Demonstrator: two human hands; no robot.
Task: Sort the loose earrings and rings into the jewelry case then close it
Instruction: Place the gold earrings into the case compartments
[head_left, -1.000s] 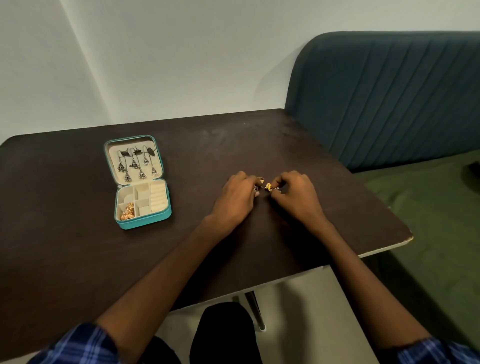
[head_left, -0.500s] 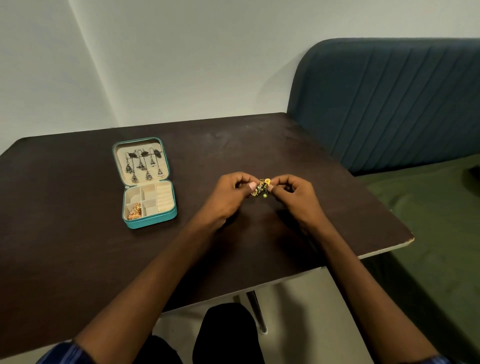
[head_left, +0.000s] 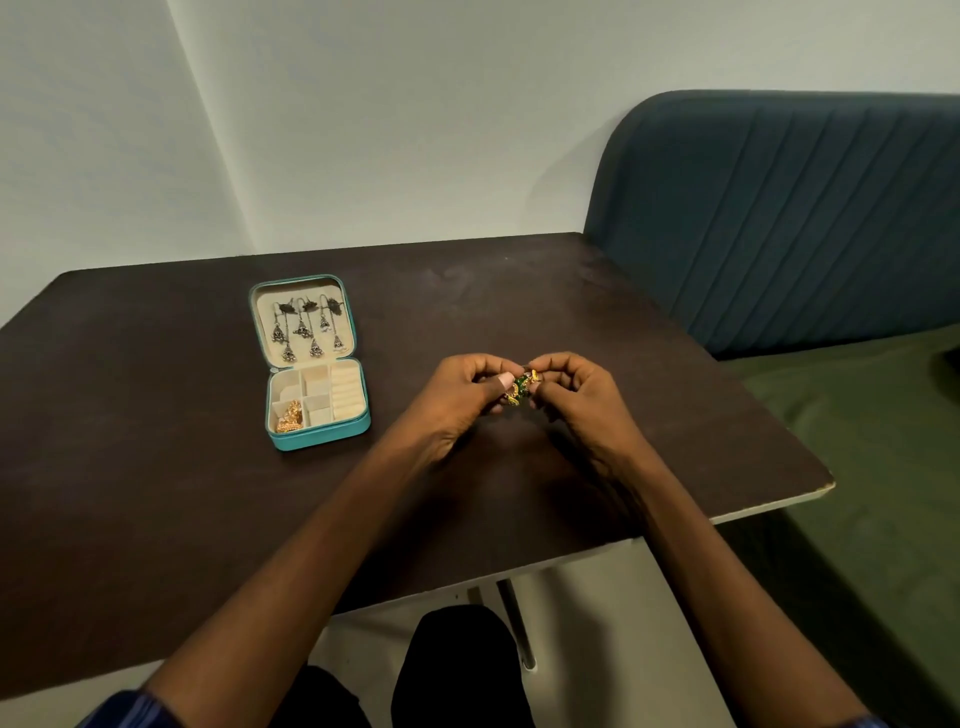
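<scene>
A: We log both hands raised just above the dark brown wooden table (head_left: 519, 312), fingertips pinched together on a small green-and-gold ornament (head_left: 521, 387). Earring or ring, we can't tell at this size.

B: Agreed. Our left hand (head_left: 457, 397) grips it from one side with the fingers curled narrow, our right hand (head_left: 574, 392) from the other. The piece sits right between the two thumbs, touching both.

A: The teal square jewelry case (head_left: 311, 364) lies open and flat, well apart to the left of the left hand. Silver dangling earrings (head_left: 306, 327) hang in its lid, and a gold cluster (head_left: 288, 415) fills the near-left compartment. (The other cream compartments look empty to us.)

B: Risks, as we judge them: the piece is tiny and shared between two pinches, so if one hand lets go before the other has it firmly, it could drop and bounce off the table edge toward the floor.

A: We also think dangling parts might snag on a finger during the carry. And the compartments are small, so a hurried drop could land it in the wrong slot or on the rim.

B: Closing the lid with anything on the rim would jam it.
</scene>
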